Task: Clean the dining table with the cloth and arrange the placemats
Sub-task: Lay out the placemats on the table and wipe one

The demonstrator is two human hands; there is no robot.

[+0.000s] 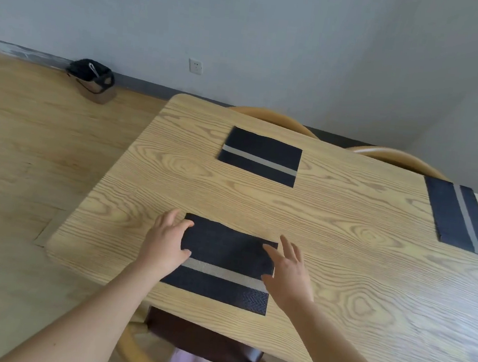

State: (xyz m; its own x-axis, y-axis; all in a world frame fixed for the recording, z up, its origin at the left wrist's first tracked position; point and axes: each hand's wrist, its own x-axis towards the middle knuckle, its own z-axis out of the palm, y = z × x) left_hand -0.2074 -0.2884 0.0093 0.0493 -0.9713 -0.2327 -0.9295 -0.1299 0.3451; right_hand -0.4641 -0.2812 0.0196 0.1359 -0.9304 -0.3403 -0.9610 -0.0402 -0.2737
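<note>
Between the left hand (166, 244) and right hand (290, 274), both open and gripping nothing, the near placemat (224, 250) is laid, long axis hand to hand.

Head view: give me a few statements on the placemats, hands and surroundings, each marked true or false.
1. Three striped placemats lie on the table: near placemat, far placemat, right placemat. True.
2. The left hand touches the near placemat's left edge. True.
3. The right hand grips a cloth. False: its fingers are spread and hold nothing.
4. The bin stands on the table. False: it stands on the floor by the wall.
5. The near placemat overhangs the table's edge. False: it lies wholly on the table.
</note>
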